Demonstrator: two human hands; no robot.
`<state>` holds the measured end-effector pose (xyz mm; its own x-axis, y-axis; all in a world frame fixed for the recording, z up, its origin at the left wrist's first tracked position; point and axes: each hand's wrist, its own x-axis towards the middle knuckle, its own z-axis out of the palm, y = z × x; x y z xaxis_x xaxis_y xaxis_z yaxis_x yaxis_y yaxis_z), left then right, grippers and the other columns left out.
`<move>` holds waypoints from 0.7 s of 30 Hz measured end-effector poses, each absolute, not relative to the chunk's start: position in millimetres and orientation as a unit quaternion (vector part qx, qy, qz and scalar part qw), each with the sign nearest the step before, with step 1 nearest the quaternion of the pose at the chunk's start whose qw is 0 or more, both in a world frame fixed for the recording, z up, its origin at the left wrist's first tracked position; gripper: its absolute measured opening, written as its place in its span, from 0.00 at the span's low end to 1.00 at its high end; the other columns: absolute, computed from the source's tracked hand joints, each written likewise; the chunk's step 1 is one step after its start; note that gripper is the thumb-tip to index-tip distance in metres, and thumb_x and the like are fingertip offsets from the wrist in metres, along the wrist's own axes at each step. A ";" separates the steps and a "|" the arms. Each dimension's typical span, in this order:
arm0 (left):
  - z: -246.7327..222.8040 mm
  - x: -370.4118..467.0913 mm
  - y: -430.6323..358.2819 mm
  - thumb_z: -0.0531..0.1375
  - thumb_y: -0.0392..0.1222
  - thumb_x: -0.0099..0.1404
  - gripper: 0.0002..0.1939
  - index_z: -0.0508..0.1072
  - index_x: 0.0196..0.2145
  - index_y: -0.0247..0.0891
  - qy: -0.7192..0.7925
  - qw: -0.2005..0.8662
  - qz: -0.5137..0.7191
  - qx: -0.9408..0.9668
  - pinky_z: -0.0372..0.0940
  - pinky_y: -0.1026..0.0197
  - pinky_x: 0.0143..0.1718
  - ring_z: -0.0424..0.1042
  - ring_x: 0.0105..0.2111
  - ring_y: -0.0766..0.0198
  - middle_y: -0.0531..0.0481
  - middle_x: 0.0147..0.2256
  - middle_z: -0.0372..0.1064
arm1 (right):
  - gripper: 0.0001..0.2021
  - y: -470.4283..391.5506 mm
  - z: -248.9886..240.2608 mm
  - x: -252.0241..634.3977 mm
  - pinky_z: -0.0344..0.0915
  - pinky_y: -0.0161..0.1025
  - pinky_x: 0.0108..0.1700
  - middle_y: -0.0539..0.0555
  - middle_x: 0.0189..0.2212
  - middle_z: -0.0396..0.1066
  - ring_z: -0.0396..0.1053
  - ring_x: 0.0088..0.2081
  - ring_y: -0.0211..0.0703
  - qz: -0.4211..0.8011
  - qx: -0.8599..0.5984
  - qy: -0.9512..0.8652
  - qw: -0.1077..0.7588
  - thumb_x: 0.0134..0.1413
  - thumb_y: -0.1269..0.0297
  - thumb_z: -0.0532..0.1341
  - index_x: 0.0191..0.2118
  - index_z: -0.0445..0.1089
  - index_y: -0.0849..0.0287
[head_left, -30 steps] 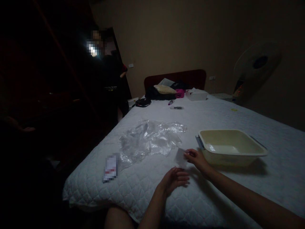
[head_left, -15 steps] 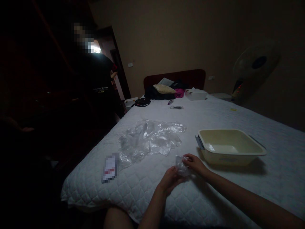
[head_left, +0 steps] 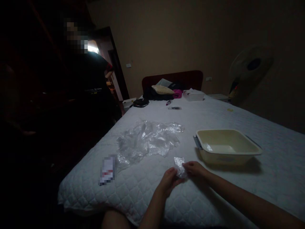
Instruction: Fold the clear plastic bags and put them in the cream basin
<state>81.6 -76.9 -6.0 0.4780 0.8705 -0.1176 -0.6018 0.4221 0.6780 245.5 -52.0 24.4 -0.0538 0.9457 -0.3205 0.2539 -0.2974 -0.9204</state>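
Between both hands is a small piece of clear, shiny plastic (head_left: 179, 165), crinkled and catching the light; whether anything is inside it I cannot tell. My left hand (head_left: 171, 180) grips its lower left side with fingers closed. My right hand (head_left: 194, 168) pinches its right edge between thumb and fingers. Just beyond the hands, a large crumpled sheet of clear plastic (head_left: 150, 140) lies spread on the white quilted bed cover (head_left: 133, 190). To the right of my right hand stands a cream rectangular basin (head_left: 228, 156) with grey handles.
A pixelated white card or packet (head_left: 107, 170) lies at the bed's left edge. Toward the headboard (head_left: 173, 79) are a white box (head_left: 193, 94), piled clothes and bags (head_left: 158, 92), and a slim packaged item (head_left: 174, 108). A fan (head_left: 252, 65) stands right; a person (head_left: 92, 79) stands left.
The small clear plastic has been turned and bunched slightly between my hands, and my right fingers have shifted a little lower. The view has swung slightly right.
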 end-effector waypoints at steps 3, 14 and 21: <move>-4.3 81.2 -78.1 0.61 0.40 0.55 0.14 0.70 0.38 0.29 0.230 0.811 0.460 0.278 0.61 0.48 0.46 0.69 0.39 0.55 0.38 0.38 0.69 | 0.16 -49.6 24.5 241.0 0.54 0.31 0.20 0.46 0.12 0.60 0.57 0.16 0.32 0.531 -0.590 -0.495 0.353 0.33 0.52 0.62 0.19 0.64 0.62; 1.7 79.7 -77.8 0.60 0.42 0.56 0.15 0.71 0.39 0.30 0.255 0.820 0.424 0.288 0.61 0.53 0.44 0.66 0.44 0.53 0.38 0.42 0.68 | 0.13 -43.7 57.7 251.7 0.59 0.33 0.24 0.47 0.17 0.63 0.61 0.21 0.35 0.476 -0.587 -0.495 0.429 0.31 0.56 0.62 0.22 0.66 0.62; -13.5 79.8 -71.6 0.58 0.43 0.58 0.13 0.70 0.35 0.29 0.246 0.834 0.425 0.250 0.63 0.54 0.41 0.70 0.37 0.56 0.37 0.39 0.68 | 0.15 -1.0 144.5 349.3 0.64 0.35 0.29 0.52 0.26 0.68 0.65 0.27 0.38 0.289 -0.596 -0.466 0.587 0.35 0.57 0.63 0.29 0.68 0.62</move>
<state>79.8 -71.6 -13.5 0.5167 0.8330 -0.1980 -0.5861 0.5127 0.6274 349.3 -1.0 144.5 0.3979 0.8948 0.2025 0.2158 0.1232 -0.9686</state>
